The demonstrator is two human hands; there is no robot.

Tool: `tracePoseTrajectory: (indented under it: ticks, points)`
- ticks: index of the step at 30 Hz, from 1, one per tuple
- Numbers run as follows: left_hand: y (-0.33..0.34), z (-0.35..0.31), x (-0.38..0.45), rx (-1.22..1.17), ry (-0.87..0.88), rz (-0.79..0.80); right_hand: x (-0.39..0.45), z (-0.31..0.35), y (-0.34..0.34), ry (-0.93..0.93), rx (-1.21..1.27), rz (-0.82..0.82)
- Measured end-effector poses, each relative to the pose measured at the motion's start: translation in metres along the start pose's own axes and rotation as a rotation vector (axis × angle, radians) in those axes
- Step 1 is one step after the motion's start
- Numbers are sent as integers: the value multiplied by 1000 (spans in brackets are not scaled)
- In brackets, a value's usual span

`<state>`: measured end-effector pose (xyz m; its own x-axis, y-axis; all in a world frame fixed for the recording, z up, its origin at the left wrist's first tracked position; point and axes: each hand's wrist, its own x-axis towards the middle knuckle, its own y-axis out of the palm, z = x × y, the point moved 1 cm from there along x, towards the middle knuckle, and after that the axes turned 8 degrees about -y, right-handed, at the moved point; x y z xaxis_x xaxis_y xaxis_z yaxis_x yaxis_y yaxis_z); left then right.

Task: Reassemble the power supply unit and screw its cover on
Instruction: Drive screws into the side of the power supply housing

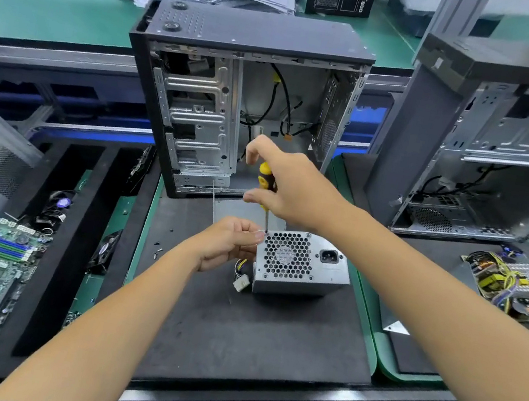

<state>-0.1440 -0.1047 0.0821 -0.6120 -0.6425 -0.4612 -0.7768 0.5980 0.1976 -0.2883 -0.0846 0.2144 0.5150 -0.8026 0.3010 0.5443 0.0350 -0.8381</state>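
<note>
Screwdriver (266, 179) (upright) at supply (301, 264) corner

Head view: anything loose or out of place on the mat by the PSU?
Yes. A few small dark screws lie scattered on the mat left of the power supply unit, and its white connector with wires hangs out beside the case.

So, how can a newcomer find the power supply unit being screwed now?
Find the open black computer case standing at the centre. On the dark mat before it lies a small silver box, the power supply unit. Only it shows a honeycomb fan grille and a black socket.
</note>
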Motion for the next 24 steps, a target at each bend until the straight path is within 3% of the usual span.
tracePoseTrajectory:
  ticks: [10, 17, 19, 22, 24]
  points:
    - [6, -12, -3, 27, -77, -55, 10, 21, -23, -64, -337, 364]
    - [11, -16, -3, 22, -90, -117, 14, 27, -15, -62, -707, 245]
    - [11, -16, -3, 14, -83, -123, 14, 26, -17, -52, -684, 287]
    - [11, -15, -2, 26, -80, -108, 13, 26, -19, -42, -428, 462]
    - [11, -15, -2, 37, -76, -104, 16, 28, -18, -59, -444, 475]
